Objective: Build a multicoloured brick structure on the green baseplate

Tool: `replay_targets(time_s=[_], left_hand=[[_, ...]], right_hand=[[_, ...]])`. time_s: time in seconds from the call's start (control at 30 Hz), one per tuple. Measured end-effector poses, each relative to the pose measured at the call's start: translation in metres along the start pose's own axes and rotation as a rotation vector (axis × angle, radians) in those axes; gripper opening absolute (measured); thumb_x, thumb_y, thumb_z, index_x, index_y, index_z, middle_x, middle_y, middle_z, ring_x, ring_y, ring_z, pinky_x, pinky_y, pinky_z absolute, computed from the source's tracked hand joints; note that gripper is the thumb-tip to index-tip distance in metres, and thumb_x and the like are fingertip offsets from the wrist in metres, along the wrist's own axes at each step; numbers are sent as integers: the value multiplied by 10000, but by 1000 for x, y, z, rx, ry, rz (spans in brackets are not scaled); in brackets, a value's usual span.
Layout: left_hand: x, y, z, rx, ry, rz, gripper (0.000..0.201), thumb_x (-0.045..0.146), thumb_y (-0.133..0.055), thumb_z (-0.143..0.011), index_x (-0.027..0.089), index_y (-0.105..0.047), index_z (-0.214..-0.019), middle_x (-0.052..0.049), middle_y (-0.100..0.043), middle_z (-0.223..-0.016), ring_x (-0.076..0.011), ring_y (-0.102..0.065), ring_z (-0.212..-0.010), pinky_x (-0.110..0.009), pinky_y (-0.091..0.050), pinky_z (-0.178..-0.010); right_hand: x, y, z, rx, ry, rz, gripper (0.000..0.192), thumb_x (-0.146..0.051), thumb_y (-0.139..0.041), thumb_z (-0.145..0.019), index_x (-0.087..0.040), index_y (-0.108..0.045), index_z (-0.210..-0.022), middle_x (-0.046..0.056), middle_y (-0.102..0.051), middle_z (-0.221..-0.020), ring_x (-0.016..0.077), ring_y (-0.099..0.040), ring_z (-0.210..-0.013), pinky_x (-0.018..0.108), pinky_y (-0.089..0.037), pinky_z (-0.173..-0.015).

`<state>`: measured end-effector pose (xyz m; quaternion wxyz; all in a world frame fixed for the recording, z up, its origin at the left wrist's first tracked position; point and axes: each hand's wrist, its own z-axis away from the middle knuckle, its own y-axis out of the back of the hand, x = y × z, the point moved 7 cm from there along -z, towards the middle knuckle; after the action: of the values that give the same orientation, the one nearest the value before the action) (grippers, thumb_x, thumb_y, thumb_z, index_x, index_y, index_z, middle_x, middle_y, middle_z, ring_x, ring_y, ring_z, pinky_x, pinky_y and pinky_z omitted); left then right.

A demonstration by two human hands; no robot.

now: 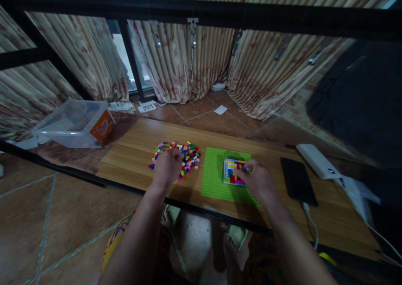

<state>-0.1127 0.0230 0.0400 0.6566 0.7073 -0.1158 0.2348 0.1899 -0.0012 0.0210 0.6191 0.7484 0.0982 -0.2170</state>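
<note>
Fingers: left hand (167,166) curled in brick pile (187,155); right hand (257,180) pinching bricks on baseplate (215,178), near phone (297,180).

Room interior, dim
Terracotta tiled floor (63,218), striped curtains (194,63) (window (125,58) partly covered), low wooden table (135,146) recorded.

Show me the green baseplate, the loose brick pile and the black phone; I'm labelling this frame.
green baseplate (214,180): head view, bare studded area left of the built bricks.
loose brick pile (190,155): head view, right part of the heap, clear of the left hand.
black phone (297,180): head view, middle of its dark screen.
</note>
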Motion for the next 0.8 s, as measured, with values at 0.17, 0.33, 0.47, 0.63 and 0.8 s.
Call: replay_targets(time_s=[0.17, 0.33, 0.47, 0.63, 0.8], left_hand=[[-8, 8, -1, -20, 38, 97, 237, 221, -546, -852, 164, -751, -956, -88, -750, -899, -207, -667, -841, -285, -454, -747], [-8, -3, 9, -164, -107, 102, 239, 121, -527, -817, 157, -751, -890, -59, -742, -837, -183, -658, -793, -277, -458, -733], [-5, -14, 20, -236, -156, 59, 233, 79, -542, -755, 178, -744, -815, -29, -728, -761, -174, -649, -751, -258, -454, -702], [7, -20, 30, -237, -163, -110, 206, 169, -610, -769, 200, -738, -927, -71, -744, -933, -211, -665, -876, -289, -466, -784], [18, -33, 34, -200, -212, -239, 203, 162, -549, -826, 169, -731, -916, -130, -719, -980, -248, -676, -907, -325, -486, -787]], right_hand=[[5, -3, 0, 12, 5, 74, 309, -515, -642, -734, -213, -579, -747, 85, -608, -852, 237, -587, -789, 345, -434, -698], [6, -4, 0, 36, 39, 125, 328, -529, -654, -733, -210, -580, -743, 96, -615, -816, 252, -588, -783, 349, -433, -671], [6, -2, -1, 40, 33, 91, 330, -535, -669, -709, -218, -576, -716, 82, -627, -747, 241, -590, -712, 339, -422, -620], [10, -1, -2, 46, -21, 1, 384, -588, -679, -655, -223, -580, -718, 53, -619, -716, 214, -577, -646, 325, -415, -591], [3, 5, 0, 102, 13, -101, 391, -592, -625, -714, -209, -605, -788, 79, -629, -817, 237, -595, -762, 359, -447, -689]])
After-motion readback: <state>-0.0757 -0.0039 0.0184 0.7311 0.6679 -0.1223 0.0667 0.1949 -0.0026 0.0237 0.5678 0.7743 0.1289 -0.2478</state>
